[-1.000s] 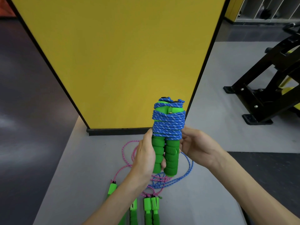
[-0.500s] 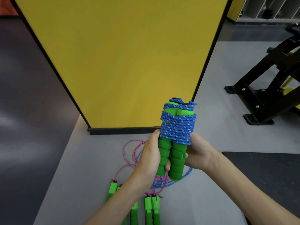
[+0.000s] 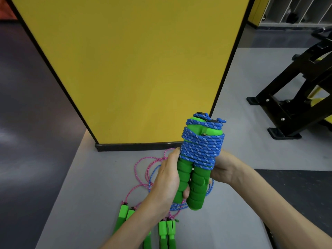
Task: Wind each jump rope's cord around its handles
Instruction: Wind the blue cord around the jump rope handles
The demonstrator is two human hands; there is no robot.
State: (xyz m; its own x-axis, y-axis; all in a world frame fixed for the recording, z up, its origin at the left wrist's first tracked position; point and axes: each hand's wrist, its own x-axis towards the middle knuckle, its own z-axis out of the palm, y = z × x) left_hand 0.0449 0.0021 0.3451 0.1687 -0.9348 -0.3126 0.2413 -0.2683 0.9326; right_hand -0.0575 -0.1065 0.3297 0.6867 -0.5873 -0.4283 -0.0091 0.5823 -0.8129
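Held upright, long axis vertical: green handles (image 3: 190,184), blue cord (image 3: 201,148) wound round the upper half. Clenched on the lower foam from the handles' left, the left grip (image 3: 167,178); pressed against the lowest turn on the handles' right, the right grip (image 3: 222,169), fingers hidden, hold impossible to tell. Beneath the handles, loose blue tail (image 3: 212,185), pink cords (image 3: 142,168), spare handles (image 3: 166,230), none obstructing.

A tall yellow panel (image 3: 134,69) edged in black stands ahead, a black strip (image 3: 136,146) along its foot where it meets the pale grey surface (image 3: 86,194). Dark floor (image 3: 27,123) lies to the left. At right sits a black metal frame (image 3: 291,105), with a dark mat (image 3: 296,191) nearer.
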